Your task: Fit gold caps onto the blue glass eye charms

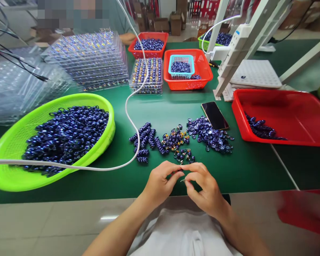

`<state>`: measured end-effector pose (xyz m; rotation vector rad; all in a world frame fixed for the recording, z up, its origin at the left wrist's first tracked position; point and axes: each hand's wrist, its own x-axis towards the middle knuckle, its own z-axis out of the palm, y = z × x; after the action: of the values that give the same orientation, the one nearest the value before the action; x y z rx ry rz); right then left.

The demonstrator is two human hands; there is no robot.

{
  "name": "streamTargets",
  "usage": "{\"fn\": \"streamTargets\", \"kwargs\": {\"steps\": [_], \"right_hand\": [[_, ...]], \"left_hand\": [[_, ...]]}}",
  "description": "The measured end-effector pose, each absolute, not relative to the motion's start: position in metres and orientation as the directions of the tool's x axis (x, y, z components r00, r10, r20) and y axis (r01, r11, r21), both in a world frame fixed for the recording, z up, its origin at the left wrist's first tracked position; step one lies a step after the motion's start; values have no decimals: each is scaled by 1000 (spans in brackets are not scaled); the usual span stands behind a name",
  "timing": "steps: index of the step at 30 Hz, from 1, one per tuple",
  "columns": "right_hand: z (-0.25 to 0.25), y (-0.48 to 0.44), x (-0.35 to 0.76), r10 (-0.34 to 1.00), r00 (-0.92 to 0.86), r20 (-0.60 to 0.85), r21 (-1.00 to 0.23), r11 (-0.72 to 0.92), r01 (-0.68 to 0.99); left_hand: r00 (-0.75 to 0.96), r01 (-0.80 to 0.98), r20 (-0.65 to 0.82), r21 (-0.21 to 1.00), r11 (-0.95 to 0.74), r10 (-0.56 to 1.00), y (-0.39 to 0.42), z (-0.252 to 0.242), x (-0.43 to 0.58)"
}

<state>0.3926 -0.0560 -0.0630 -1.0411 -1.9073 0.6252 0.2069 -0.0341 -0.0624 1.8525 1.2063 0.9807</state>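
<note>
My left hand and my right hand meet over the table's near edge, fingertips almost touching. The left fingers are pinched, and whatever sits between them is too small to name. In my right thumb and fingers is a tiny metallic piece. Just beyond my hands lie a small cluster of dark blue and gold pieces and a larger mixed pile. Stacked rows of shiny dark blue ring-like pieces are to the left. A heap of loose dark blue caps lies to the right.
A green basket full of blue pieces stands left, with a white cable crossing it. A phone touches the cap heap. Red bins stand right and behind. Stacked clear trays are at the back, where another person sits.
</note>
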Motion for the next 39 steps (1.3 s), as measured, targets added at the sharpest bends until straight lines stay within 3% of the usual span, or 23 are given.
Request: {"fn": "streamTargets", "kwargs": {"steps": [6,9,12,15,21,27,30,34,39], "right_hand": [[-62,-56,397,814,-303,496,-641,579,504],[-65,-57,399,792,-309,526,-611,605,511],[-67,-59,400,780,-315,540,-609,621,493],[-65,-60,401,815,-286,504,-686,579,440],[-53,-56,401,957,-45,285,-877,279,391],[-48,-51,400,984,-131,123,-904,166,394],[-48,-50,402,984,-168,60,-917,121,379],[-47,-48,405,979,-203,-10,-934,64,352],[-47,-47,406,977,-204,-60,-929,20,368]], "left_hand": [[171,176,-149,977,119,974,-30,-55,223],[173,-80,-303,944,320,937,-28,-58,227],[190,-239,-367,883,405,911,-27,-61,228],[198,-274,-359,873,404,912,-28,-64,228],[199,-136,-193,965,222,961,-35,-66,229],[275,3,119,992,-125,954,-34,-66,226],[326,37,204,973,-228,923,-32,-68,223],[353,72,186,972,-225,917,-32,-68,222],[293,159,-36,987,-12,956,-33,-63,223]]}}
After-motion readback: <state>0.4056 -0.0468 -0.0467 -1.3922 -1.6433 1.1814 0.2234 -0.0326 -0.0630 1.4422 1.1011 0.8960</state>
